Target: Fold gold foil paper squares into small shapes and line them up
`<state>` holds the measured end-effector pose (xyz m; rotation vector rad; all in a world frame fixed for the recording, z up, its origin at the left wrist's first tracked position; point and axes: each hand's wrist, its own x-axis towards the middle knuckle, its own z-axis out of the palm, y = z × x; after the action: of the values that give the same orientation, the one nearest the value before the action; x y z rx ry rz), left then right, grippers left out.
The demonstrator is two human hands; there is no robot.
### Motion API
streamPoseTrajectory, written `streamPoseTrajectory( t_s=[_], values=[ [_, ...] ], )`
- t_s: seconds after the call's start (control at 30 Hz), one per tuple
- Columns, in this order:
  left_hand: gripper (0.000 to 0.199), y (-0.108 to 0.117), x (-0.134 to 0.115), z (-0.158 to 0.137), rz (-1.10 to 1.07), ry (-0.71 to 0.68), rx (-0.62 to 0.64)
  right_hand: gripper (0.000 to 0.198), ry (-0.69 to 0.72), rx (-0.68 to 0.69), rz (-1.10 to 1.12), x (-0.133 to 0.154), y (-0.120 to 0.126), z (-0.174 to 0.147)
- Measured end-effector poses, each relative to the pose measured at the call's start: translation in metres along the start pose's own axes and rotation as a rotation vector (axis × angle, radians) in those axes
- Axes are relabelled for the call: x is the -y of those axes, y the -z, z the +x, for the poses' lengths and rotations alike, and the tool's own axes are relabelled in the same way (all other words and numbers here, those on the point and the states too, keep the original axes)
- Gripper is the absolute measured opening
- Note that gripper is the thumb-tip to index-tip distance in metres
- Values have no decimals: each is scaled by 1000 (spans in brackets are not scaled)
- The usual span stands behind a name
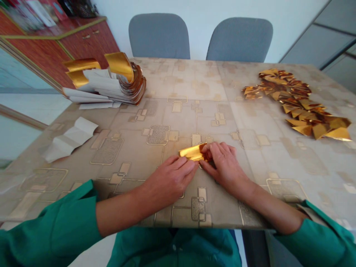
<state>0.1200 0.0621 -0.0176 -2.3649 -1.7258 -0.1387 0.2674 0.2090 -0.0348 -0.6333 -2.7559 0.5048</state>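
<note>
A small folded strip of shiny gold foil paper (pixel 191 152) lies low over the tabletop in front of me, with both hands on it. My left hand (pixel 175 175) grips its near left edge, the fingers closed together. My right hand (pixel 222 163) pinches the right end, and its fingers cover that part of the foil. A stack of gold foil paper sheets (pixel 111 83), bent over with pale backs showing, rests at the far left. At the right lies a pile of folded gold foil pieces (pixel 299 98).
A creased pale sheet of paper (pixel 71 139) lies on the left of the patterned tablecloth (pixel 194 81). Two grey chairs (pixel 159 36) stand behind the table's far edge. A reddish wooden cabinet (pixel 83 40) is at the back left.
</note>
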Motion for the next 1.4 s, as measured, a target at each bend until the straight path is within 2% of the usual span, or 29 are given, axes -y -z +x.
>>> streamPoseTrajectory(
  t_s=[0.27, 0.4, 0.6, 0.7, 0.83, 1.1, 1.27, 1.4],
  values=[
    [33, 4, -6, -20, 5, 70, -9, 8, 2, 44, -7, -5, 6, 0],
    [30, 4, -9, -29, -18, 122, -1, 9, 12, 24, -21, -10, 4, 1],
    [48, 4, -12, -27, -49, 112, -5, 11, 11, -30, -98, -1, 0, -1],
    [55, 4, -13, -25, -61, 121, 3, 20, -16, -46, -144, 5, 0, 0],
    [58, 3, -14, -23, -75, 150, 12, 17, -21, -9, -85, 4, 2, 0],
    [60, 2, -11, -10, -36, 209, 113, 14, 3, -11, -54, -2, 3, 0],
    [62, 5, -6, -21, -55, 168, 114, 12, 29, 60, 28, -13, 10, 2],
    [58, 6, -3, -33, -117, 200, 91, 12, 32, 85, 48, -17, 13, 4]
  ],
)
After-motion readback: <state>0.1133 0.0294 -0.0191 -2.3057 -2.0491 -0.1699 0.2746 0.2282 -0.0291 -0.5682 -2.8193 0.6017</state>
